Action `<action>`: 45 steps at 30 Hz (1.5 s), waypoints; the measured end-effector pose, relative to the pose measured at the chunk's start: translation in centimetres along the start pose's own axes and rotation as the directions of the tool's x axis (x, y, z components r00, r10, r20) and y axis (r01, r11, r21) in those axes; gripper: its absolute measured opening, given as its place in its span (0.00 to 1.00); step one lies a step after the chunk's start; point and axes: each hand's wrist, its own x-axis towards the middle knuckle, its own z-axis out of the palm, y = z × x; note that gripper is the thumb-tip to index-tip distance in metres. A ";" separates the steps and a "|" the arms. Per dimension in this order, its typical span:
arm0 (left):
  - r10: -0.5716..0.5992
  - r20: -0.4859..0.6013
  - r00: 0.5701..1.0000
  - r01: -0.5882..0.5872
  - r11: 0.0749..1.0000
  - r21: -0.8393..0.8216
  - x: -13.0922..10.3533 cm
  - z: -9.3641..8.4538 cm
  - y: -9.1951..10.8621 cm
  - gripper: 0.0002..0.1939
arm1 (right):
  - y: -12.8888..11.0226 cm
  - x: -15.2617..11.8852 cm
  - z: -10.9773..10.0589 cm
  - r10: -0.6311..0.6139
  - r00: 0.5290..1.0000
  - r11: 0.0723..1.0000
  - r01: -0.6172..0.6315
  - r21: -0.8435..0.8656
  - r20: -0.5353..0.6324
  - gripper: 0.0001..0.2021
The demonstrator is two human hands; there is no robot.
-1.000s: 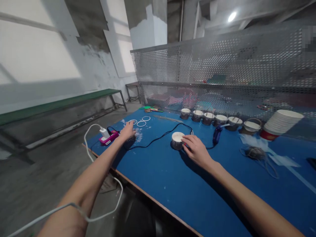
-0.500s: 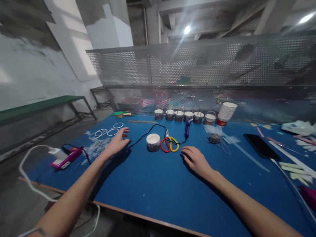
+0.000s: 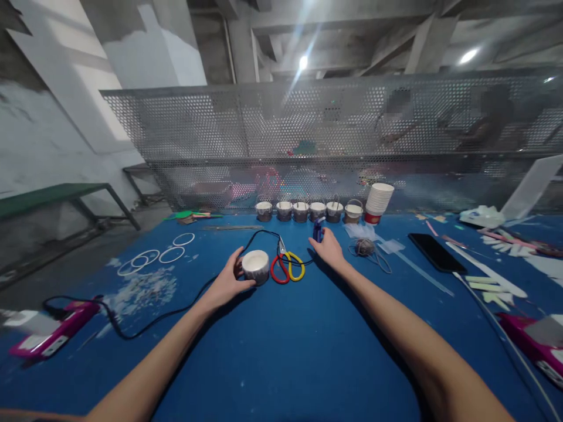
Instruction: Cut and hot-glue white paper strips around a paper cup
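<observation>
My left hand (image 3: 229, 275) curls round the left side of a short cup (image 3: 255, 269) with a white inside and a grey outside, its thumb in front and its fingers behind. The cup stands upright on the blue table. Farther forward, my right hand (image 3: 329, 248) grips a blue hot glue gun (image 3: 317, 230); the fingers hide part of it. A black cord (image 3: 155, 323) runs across the table behind the cup. Between my hands lie scissors (image 3: 287, 271) with one red and one yellow handle, touched by neither hand.
Several small handled buckets (image 3: 300, 211) line the back beside stacked paper cups (image 3: 379, 202), before a perforated metal screen (image 3: 197, 129). White rings (image 3: 171, 254) and a pink power strip (image 3: 55, 331) lie left. Grey yarn (image 3: 364, 247) and a black phone (image 3: 435, 252) lie right.
My left hand has come to the cup and closed round its side. My right hand has moved forward from the bare table onto the glue gun. The view has turned right.
</observation>
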 end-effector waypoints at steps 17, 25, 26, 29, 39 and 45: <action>-0.016 -0.227 0.974 0.016 1.000 -0.005 -1.1 0.0 -1.3 0.43 | 5.8 2.2 -0.8 0.031 0.999 0.997 -0.034 -0.066 -0.043 0.15; -0.028 -0.199 0.980 0.028 1.000 -0.003 -1.2 0.2 -1.2 0.43 | 6.1 1.6 -0.4 0.058 0.997 0.994 -0.062 -0.089 -0.047 0.14; -0.029 -0.193 0.981 0.031 0.999 0.007 -1.2 0.2 -1.3 0.43 | 6.1 1.6 -0.4 0.059 0.997 0.994 -0.064 -0.083 -0.056 0.13; -0.027 -0.143 0.989 0.032 0.999 0.035 -1.3 -0.1 -1.6 0.45 | 6.0 1.6 -0.4 0.061 0.994 0.996 -0.067 -0.058 -0.091 0.13; 0.045 -0.243 0.969 0.092 0.846 0.525 -1.2 -4.6 -1.7 0.21 | 5.9 1.3 -0.5 0.098 0.981 0.995 -0.091 0.051 -0.165 0.15; 0.045 -0.175 0.983 0.096 0.692 0.715 -1.0 -4.7 -2.6 0.17 | 5.7 0.5 -1.1 0.113 0.964 0.989 -0.086 0.119 -0.242 0.12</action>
